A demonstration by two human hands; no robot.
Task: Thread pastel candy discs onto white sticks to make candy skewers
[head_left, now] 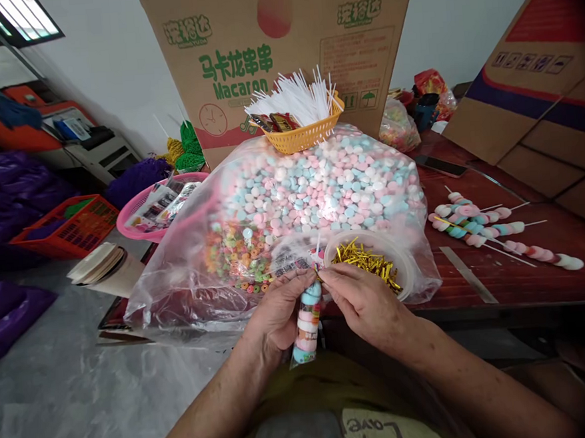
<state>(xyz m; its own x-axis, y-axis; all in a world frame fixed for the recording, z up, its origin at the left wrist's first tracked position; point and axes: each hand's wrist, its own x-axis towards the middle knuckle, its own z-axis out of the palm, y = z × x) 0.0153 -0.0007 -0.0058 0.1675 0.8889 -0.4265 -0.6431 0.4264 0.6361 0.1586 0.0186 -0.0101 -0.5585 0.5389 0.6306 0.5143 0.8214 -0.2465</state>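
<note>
My left hand [279, 308] is closed around the upper part of a wrapped marshmallow skewer [307, 328], which hangs tilted with blue, white and pink pieces inside a clear printed wrapper. At the neck of that wrapper, my right hand [361, 299] pinches with thumb and forefinger; a bit of gold twist tie seems to show there, partly hidden by the fingers. Just behind the right hand is a round clear tub [405, 274] holding many gold twist ties [365, 260].
A large clear bag of pastel marshmallows [320, 184] covers the table middle. On it rests a yellow basket [301, 138] of white sticks [294, 99]. Finished skewers [478, 223] and a metal ruler [468, 275] lie right. A pink basket [127, 220] stands left, cardboard box [284, 26] behind.
</note>
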